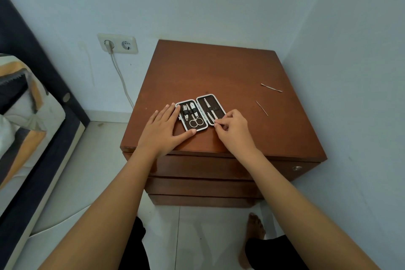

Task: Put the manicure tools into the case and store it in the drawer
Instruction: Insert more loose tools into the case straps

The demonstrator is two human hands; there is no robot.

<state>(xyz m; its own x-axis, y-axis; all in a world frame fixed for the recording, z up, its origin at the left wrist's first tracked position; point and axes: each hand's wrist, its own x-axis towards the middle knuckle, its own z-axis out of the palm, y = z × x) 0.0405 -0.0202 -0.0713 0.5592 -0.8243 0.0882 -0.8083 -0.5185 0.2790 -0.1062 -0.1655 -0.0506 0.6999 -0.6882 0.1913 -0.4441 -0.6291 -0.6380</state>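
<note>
An open manicure case [219, 101] with a white rim and dark lining lies flat on the brown nightstand [219, 68]. Its left half holds clippers and small scissors [195, 122] under elastic bands. The right half holds a slim metal tool [210, 109]. My left hand [163, 130] lies flat on the top, fingers apart, touching the case's left and front edges. My right hand [232, 130] pinches the lower end of that slim tool at the case's front right corner. Two thin tools lie loose to the right: a pale stick [271, 87] and a needle-like pick [262, 108].
The nightstand stands in a wall corner, with stacked drawer fronts [208, 167] below its top, all closed, and a round lock [296, 168] at the right. A bed [26, 116] is at the left. A wall socket [118, 44] with a plugged cable hangs behind. My foot [255, 226] is on the floor.
</note>
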